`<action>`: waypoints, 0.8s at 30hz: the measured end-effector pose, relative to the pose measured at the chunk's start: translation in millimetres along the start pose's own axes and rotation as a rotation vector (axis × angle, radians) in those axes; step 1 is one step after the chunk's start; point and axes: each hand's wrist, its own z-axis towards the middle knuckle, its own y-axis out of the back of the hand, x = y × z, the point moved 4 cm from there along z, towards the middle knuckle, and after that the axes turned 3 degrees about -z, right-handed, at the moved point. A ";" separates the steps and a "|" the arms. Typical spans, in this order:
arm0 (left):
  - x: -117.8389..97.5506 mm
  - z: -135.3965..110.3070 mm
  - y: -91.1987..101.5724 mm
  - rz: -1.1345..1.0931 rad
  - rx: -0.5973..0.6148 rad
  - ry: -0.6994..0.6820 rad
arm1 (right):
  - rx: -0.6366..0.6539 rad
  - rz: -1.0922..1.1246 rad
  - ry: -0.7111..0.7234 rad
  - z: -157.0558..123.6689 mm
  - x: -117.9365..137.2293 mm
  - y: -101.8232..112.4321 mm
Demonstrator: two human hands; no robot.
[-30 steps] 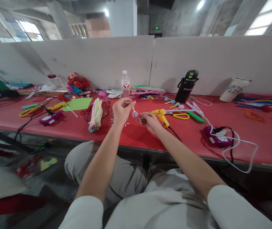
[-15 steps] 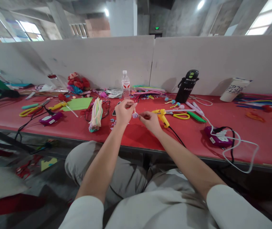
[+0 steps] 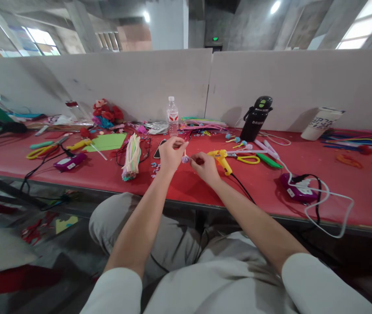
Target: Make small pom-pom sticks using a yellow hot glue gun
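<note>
My left hand [image 3: 172, 153] pinches the pale stem of a small lilac flower [image 3: 185, 159], which hangs head down above the red table. Close at the flower's right edge, my right hand [image 3: 204, 166] has its thumb and fingers drawn together; whether a petal is between them is too small to tell. A yellow glue gun [image 3: 222, 160] lies just right of that hand, by yellow-handled scissors [image 3: 248, 159]. Left of my left hand lies a bundle of pale fuzzy stems [image 3: 131, 158], with small lilac bits [image 3: 155, 168] scattered between.
A water bottle [image 3: 173, 117] stands behind my hands, and a phone [image 3: 160, 149] lies beside the left one. Further right are a black flask [image 3: 256, 118], a green tool [image 3: 268, 161], a purple power box [image 3: 299, 188] with cables, and a white cup [image 3: 321, 123].
Both hands stay in nearly the same place, with the flower still between them. Only slight shifts of the fingers show.
</note>
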 end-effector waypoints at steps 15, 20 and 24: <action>2.7 -0.9 -3.3 0.011 0.005 -0.026 | 0.030 -0.073 0.086 -0.3 7.8 -1.1; 4.8 2.9 1.9 -0.037 -0.031 -0.024 | 0.023 0.156 -0.160 1.5 -0.5 0.6; 6.2 4.7 4.6 -0.149 -0.062 -0.015 | 0.060 0.633 -0.551 1.1 -9.2 -5.5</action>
